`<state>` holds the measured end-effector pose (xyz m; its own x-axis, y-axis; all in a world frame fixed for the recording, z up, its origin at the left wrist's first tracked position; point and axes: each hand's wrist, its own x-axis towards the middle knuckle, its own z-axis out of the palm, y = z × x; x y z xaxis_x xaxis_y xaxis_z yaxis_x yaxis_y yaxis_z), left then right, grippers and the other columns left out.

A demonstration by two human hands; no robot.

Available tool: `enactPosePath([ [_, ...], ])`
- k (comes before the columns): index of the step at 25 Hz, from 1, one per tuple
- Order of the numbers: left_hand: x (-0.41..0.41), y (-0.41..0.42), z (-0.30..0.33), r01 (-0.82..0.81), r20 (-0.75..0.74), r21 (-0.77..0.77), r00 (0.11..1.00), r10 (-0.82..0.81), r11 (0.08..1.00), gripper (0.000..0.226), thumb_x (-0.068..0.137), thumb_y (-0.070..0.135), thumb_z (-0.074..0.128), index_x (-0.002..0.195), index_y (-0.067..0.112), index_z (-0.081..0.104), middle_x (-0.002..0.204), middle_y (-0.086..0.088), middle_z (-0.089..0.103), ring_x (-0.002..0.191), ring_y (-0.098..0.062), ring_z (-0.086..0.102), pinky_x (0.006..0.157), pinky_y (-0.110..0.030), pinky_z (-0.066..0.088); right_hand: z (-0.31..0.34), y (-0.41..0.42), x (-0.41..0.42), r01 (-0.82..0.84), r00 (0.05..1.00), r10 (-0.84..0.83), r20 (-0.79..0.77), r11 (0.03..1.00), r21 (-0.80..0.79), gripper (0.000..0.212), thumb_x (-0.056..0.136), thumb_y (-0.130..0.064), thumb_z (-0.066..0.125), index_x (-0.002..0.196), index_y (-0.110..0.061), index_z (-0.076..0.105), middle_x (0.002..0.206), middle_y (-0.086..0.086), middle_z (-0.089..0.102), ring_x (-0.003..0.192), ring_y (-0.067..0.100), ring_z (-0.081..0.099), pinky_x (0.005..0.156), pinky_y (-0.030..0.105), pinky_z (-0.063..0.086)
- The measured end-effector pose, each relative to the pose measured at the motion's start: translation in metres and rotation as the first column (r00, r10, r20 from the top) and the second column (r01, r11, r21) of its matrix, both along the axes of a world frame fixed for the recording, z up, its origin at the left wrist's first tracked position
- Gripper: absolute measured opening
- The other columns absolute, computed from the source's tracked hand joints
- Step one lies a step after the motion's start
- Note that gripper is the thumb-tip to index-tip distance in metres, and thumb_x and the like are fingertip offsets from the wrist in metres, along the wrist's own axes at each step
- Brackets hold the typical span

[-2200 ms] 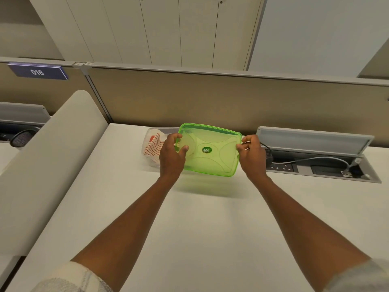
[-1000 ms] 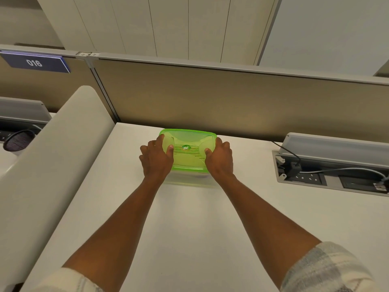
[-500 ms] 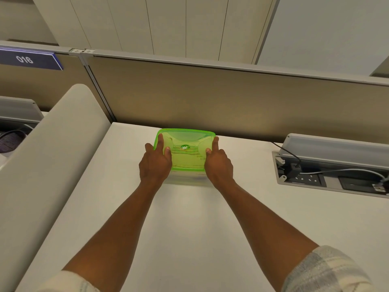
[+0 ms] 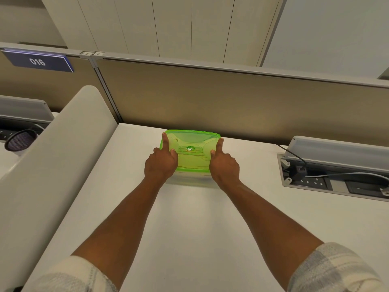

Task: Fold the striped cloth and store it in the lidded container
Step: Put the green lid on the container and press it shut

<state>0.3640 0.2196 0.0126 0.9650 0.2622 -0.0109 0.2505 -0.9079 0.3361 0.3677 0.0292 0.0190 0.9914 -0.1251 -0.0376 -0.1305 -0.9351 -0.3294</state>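
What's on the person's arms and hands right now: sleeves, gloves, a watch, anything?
Both hands, left hand and right hand, are bare, with no gloves, rings or watch visible. The forearms are uncovered; pale checked sleeves in off-white and grey-blue are pushed up near the elbows.

A green lid [image 4: 190, 151] sits on a clear container [image 4: 189, 179] at the far edge of the white counter [image 4: 189, 228], just beside the tan partition [image 4: 231, 102]. Faint stripes of the striped cloth [image 4: 192, 160] show through the lid. The left hand [image 4: 161, 163] presses the lid's left side, forefinger stretched along the edge and thumb on top. The right hand [image 4: 224, 165] mirrors it on the right side. To the right, a cable box [image 4: 332, 175] is sunk in the counter with its flap raised. To the far left hangs a blue sign [image 4: 37, 61] reading 016.
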Motion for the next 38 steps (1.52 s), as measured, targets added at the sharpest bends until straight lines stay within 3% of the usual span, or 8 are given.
enactPosePath([
  [15, 0.005, 0.007, -0.003, 0.029, 0.007, 0.006, 1.0, -0.029, 1.0, 0.066, 0.097, 0.041, 0.029, 0.157, 0.025, 0.005, 0.097, -0.021, 0.065, 0.089, -0.041, 0.062, 0.069, -0.039, 0.037, 0.002, -0.003, 0.003, -0.057, 0.998, 0.058, 0.015, 0.995, -0.081, 0.055, 0.104, -0.034, 0.024, 0.153, -0.012, 0.012, 0.101, 0.016, 0.068, 0.088, 0.037, 0.063, 0.065, 0.036, 0.036],
  [22, 0.004, 0.004, -0.004, 0.001, 0.004, -0.015, 1.0, -0.001, 1.0, 0.066, 0.098, 0.043, 0.027, 0.156, 0.03, 0.001, 0.101, -0.021, 0.063, 0.091, -0.042, 0.062, 0.07, -0.039, 0.037, 0.002, -0.001, 0.003, -0.024, 1.0, 0.023, -0.011, 0.999, -0.041, 0.055, 0.103, -0.036, 0.022, 0.154, -0.017, 0.009, 0.103, 0.016, 0.067, 0.09, 0.037, 0.063, 0.066, 0.037, 0.036],
  [26, 0.005, 0.002, 0.001, 0.007, -0.045, -0.009, 0.999, -0.007, 1.0, 0.065, 0.099, 0.044, 0.025, 0.156, 0.03, 0.0, 0.11, -0.022, 0.061, 0.094, -0.041, 0.062, 0.072, -0.04, 0.037, -0.001, 0.0, 0.002, 0.03, 0.999, -0.027, -0.044, 0.997, 0.072, 0.055, 0.103, -0.036, 0.023, 0.154, -0.022, 0.007, 0.109, 0.019, 0.063, 0.097, 0.04, 0.061, 0.071, 0.039, 0.038],
  [29, 0.0, 0.0, 0.006, 0.004, -0.041, 0.074, 0.999, -0.001, 0.997, 0.064, 0.099, 0.04, 0.029, 0.157, 0.022, 0.006, 0.134, -0.019, 0.049, 0.11, -0.04, 0.055, 0.083, -0.044, 0.041, 0.0, 0.003, 0.0, 0.028, 1.0, -0.028, -0.001, 0.997, 0.075, 0.056, 0.102, -0.033, 0.03, 0.153, -0.015, 0.016, 0.13, 0.021, 0.051, 0.115, 0.04, 0.05, 0.089, 0.045, 0.042],
  [32, 0.0, -0.006, 0.01, 0.078, 0.144, 0.182, 0.984, -0.105, 0.98, 0.063, 0.098, 0.028, 0.035, 0.155, 0.008, 0.017, 0.155, -0.014, 0.032, 0.136, -0.033, 0.037, 0.107, -0.048, 0.036, 0.002, 0.008, 0.004, -0.073, 0.981, 0.091, 0.169, 0.991, -0.109, 0.061, 0.098, -0.033, 0.043, 0.149, -0.004, 0.027, 0.149, 0.021, 0.036, 0.138, 0.04, 0.03, 0.113, 0.047, 0.026],
  [34, 0.005, -0.014, 0.011, 0.208, 0.16, 0.147, 0.96, -0.231, 0.967, 0.06, 0.1, 0.025, 0.035, 0.155, 0.007, 0.02, 0.162, -0.012, 0.023, 0.148, -0.03, 0.022, 0.119, -0.046, 0.022, 0.003, 0.017, 0.008, -0.167, 0.969, 0.186, 0.163, 0.978, -0.122, 0.064, 0.098, -0.036, 0.044, 0.149, -0.002, 0.026, 0.156, 0.02, 0.027, 0.145, 0.038, 0.019, 0.119, 0.046, 0.017],
  [38, 0.008, -0.028, 0.003, 0.349, 0.042, 0.137, 0.933, -0.358, 0.927, 0.059, 0.103, 0.031, 0.029, 0.156, 0.008, 0.016, 0.165, -0.011, 0.013, 0.152, -0.027, 0.009, 0.124, -0.046, 0.007, -0.006, 0.028, 0.011, -0.261, 0.955, 0.274, 0.11, 0.958, -0.123, 0.064, 0.101, -0.037, 0.033, 0.151, -0.001, 0.018, 0.16, 0.019, 0.015, 0.149, 0.033, 0.01, 0.122, 0.043, 0.007],
])
